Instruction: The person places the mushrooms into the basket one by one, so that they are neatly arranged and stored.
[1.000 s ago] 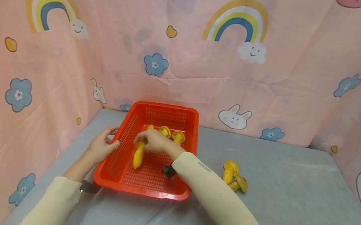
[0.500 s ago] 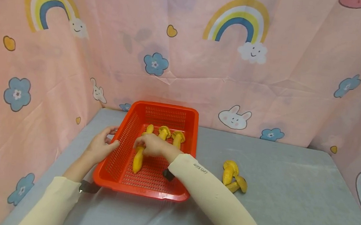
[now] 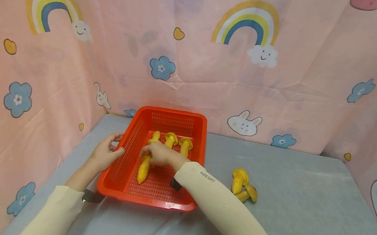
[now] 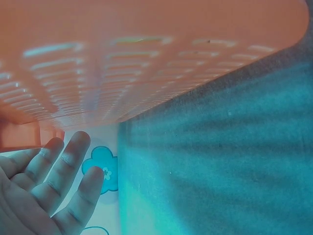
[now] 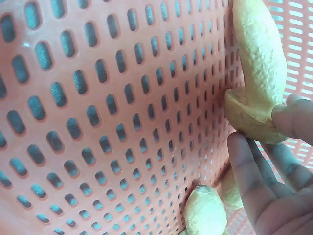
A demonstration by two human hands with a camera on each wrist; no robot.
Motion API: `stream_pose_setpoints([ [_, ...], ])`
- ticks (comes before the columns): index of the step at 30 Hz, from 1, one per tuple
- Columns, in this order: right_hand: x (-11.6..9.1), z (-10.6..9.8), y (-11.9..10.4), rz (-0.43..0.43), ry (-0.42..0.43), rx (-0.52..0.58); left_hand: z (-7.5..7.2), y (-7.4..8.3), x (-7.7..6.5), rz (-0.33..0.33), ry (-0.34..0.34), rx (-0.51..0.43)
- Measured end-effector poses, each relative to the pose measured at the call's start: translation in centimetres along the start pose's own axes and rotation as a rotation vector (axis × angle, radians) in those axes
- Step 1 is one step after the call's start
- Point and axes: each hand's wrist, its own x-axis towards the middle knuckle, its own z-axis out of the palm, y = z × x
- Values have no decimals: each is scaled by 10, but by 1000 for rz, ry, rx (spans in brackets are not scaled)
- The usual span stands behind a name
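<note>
Inside the red basket [image 3: 146, 202], my right hand [image 3: 160, 153] pinches a yellow mushroom [image 3: 143, 171] at its cap, with the stem pointing toward the near side. In the right wrist view, thumb and fingers sit around the cap of this mushroom [image 5: 261, 54], close over the slotted floor. Three more mushrooms lie toward the back: one at the left [image 3: 156, 135], a middle one [image 3: 171, 140] and a right one [image 3: 185, 146]. My left hand [image 3: 104, 154] is at the basket's left side, thumb by the rim. The left wrist view shows its fingers [image 4: 73, 152] extended and spread outside the slotted wall [image 4: 146, 73].
On the grey table [image 3: 296, 205], right of the basket, a small group of yellow mushrooms [image 3: 239, 181] lies together. A pink patterned curtain [image 3: 191, 91] hangs behind the table and along both sides.
My right hand has shifted slightly toward the near side with its mushroom, uncovering more of the back-left mushroom. The left hand and the basket stay where they were.
</note>
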Motion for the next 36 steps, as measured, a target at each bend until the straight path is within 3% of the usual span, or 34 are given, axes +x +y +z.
stream_pose_setpoints([
  [10, 1, 1, 0, 18, -12, -18, 0, 2, -1, -2, 0, -6],
  [24, 2, 0, 3, 7, 5, 47, -1, 2, -2, -23, -3, 3],
  [36, -6, -21, -5, -32, 97, 165, -1, 2, -1, -30, -8, 7],
])
